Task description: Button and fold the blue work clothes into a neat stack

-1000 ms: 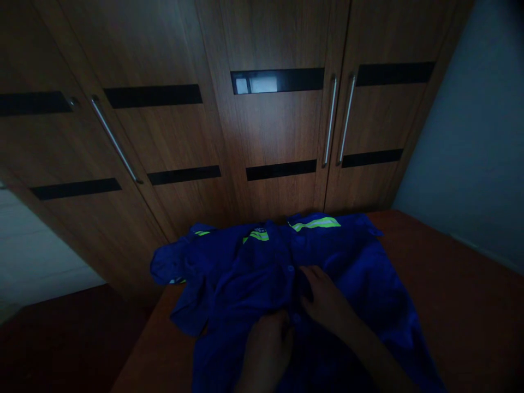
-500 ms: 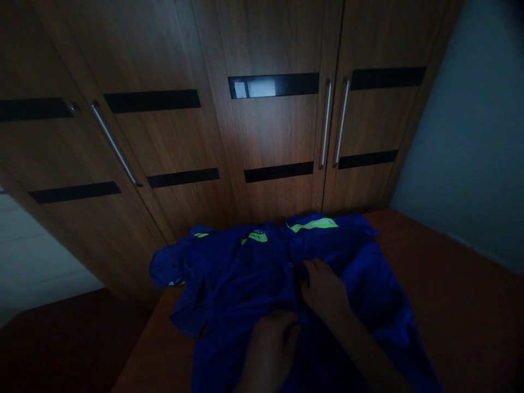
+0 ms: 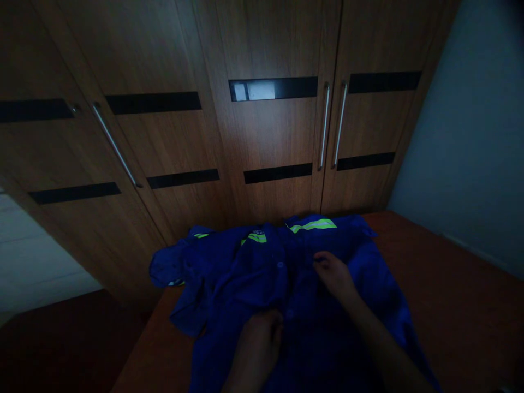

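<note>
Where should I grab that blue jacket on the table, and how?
Probably pinch the blue jacket by its picture-right edge, coming from the right: it lies spread out, and tabletop shows just beyond that edge.

The left hand (image 3: 258,335) is bare, a rounded shape with softly curved knuckles — the right hand (image 3: 336,275) is bare too, with slender fingers (image 3: 327,258), a narrow wrist and a long forearm (image 3: 374,333), bare where it shows, that widens away from the hand — finer detail is lost in the dimness
</note>
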Tool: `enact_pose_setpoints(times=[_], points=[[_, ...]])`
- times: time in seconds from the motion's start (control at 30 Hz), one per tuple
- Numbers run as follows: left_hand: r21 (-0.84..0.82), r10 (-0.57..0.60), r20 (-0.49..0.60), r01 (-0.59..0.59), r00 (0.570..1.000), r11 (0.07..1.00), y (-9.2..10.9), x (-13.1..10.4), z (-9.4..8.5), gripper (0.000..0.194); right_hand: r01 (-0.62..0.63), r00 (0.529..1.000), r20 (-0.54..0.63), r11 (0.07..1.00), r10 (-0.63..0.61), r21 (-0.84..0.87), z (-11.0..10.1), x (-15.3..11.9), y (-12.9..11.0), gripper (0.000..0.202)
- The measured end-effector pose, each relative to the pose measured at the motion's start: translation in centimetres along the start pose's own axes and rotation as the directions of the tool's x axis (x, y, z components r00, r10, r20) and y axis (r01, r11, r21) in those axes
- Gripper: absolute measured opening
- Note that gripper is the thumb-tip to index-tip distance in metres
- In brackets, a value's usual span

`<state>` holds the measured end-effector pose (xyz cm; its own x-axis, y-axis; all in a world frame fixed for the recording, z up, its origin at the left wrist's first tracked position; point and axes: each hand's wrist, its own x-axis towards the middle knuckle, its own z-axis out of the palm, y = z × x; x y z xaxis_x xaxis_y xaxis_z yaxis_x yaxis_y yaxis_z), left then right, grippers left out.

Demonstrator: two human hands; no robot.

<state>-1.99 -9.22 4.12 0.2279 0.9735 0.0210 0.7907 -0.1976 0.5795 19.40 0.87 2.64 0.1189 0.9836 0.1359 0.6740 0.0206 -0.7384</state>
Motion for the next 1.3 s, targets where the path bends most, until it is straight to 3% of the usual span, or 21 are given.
enact_pose_setpoints(times=[0.07,0.13,0.23,0.3,0.33,0.5,0.63,0.73,0.83,0.9,1.0,1.1,1.3], points=[[0.061,-0.049,0.002,0.049,0.999,0.997,-0.1,-0.1,-0.1,0.022,0.025,1.0,0.004,0.995,-0.024,-0.101,0.4,-0.5,0.9,0.021],[0.102,-0.064,-0.027,0.066,0.998,0.993,0.7,-0.2,-0.5,0.021,0.114,0.991,-0.045,0.963,-0.129,-0.244,0.7,-1.1,0.9,0.023],[0.108,-0.031,-0.101,0.042,0.994,0.993,3.1,0.1,-1.6,0.019,0.32,0.917,-0.121,0.882,-0.38,-0.346,0.9,-2.0,-0.8,0.029],[0.086,0.011,-0.177,0.005,0.984,0.996,4.6,0.8,-2.5,0.016,0.446,0.863,-0.091,0.833,-0.498,-0.328,0.8,-2.4,-2.6,0.029],[0.081,0.026,-0.223,-0.008,0.975,0.997,5.1,1.4,-2.9,0.016,0.465,0.857,-0.068,0.824,-0.511,-0.324,0.9,-2.5,-3.5,0.026],[0.181,0.009,-0.348,0.057,0.938,0.982,5.1,5.3,-3.0,0.033,0.184,0.971,-0.041,0.841,-0.237,-0.509,1.3,-3.0,-6.1,0.019],[0.127,0.03,-0.327,0.012,0.944,0.992,3.7,7.5,-1.5,0.016,0.12,0.992,0.024,0.827,-0.127,-0.55,1.6,-3.0,-5.1,0.014],[-0.025,0.032,-0.352,-0.043,0.935,0.999,2.6,8.1,-0.4,0.016,0.107,0.994,0.005,0.919,-0.114,-0.38,1.8,-2.5,-3.6,0.015],[-0.245,-0.01,-0.363,-0.085,0.932,0.966,1.9,8.2,0.1,0.018,0.08,0.996,-0.044,0.989,-0.075,0.128,2.3,-1.8,-2.3,0.015],[-0.405,-0.052,-0.33,-0.091,0.943,0.91,1.6,8.3,0.3,0.018,0.005,0.998,-0.055,0.878,0.024,0.479,2.8,-1.5,-1.6,0.02],[-0.561,-0.094,-0.27,-0.078,0.958,0.824,1.6,8.5,0.6,0.019,-0.152,0.984,0.056,0.629,0.169,0.762,3.4,-1.6,-1.1,0.033],[-0.599,-0.09,-0.233,-0.07,0.968,0.798,1.7,8.5,1.0,0.02,-0.266,0.961,0.199,0.458,0.19,0.848,3.6,-2.0,-0.9,0.039],[-0.495,-0.086,-0.303,-0.08,0.949,0.865,1.5,8.2,1.3,0.015,-0.3,0.953,0.259,0.39,0.155,0.871,3.3,-2.5,-1.3,0.037]])
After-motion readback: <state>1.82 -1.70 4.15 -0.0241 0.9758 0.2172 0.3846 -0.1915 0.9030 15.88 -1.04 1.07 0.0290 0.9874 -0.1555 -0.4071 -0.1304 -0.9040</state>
